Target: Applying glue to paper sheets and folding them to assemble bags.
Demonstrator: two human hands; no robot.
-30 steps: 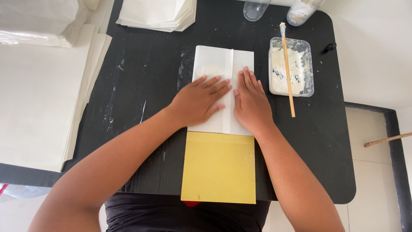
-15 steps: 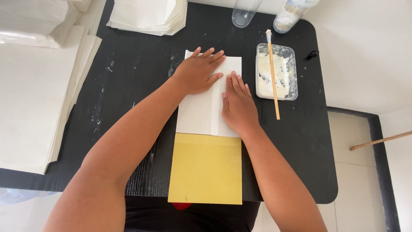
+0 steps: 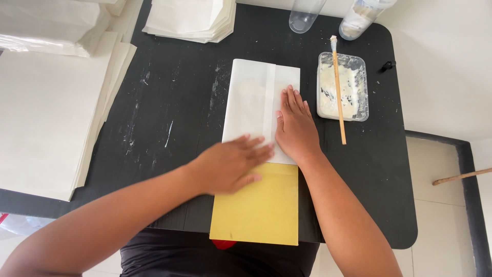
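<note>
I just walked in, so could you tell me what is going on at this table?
A person presses a folded white paper flat on a black table. The right hand lies on the paper's seam; the left hand rests at its lower edge, over a yellow board. A tray of white paste with a stick sits to the right.

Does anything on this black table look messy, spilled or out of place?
Yes. White streaks and smears mark the black table left of the folded white paper. The clear plastic tray is caked with white paste, a thin wooden stick lying across it.
</note>
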